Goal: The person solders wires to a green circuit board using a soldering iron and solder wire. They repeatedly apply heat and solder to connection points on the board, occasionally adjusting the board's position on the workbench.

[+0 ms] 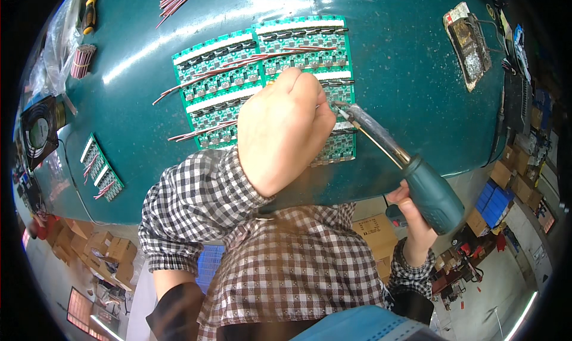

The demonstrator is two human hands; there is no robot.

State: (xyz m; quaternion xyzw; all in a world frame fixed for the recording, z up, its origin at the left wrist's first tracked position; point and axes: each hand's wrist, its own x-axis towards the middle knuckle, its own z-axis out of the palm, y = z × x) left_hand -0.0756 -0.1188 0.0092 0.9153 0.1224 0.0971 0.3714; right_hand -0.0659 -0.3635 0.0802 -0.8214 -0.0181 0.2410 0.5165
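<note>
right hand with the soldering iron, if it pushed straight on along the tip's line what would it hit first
Most likely the left hand, whose fingers sit right at the tip of the soldering iron held by the right hand, over the green circuit boards; depth is unclear.

An electronics workshop: green circuit boards (268,79) cover a teal bench (405,73) (soldering iron (399,162) over them), cardboard boxes (101,251) below.

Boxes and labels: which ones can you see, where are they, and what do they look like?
Brown cardboard boxes: stacked on the floor, lower left, plain and square.
Brown cardboard box: under the table edge, beside the right hand; dark print on top.
Blue boxes: stacked on the floor, right side.
Pale label: on the brown tray, table's upper right.
</note>
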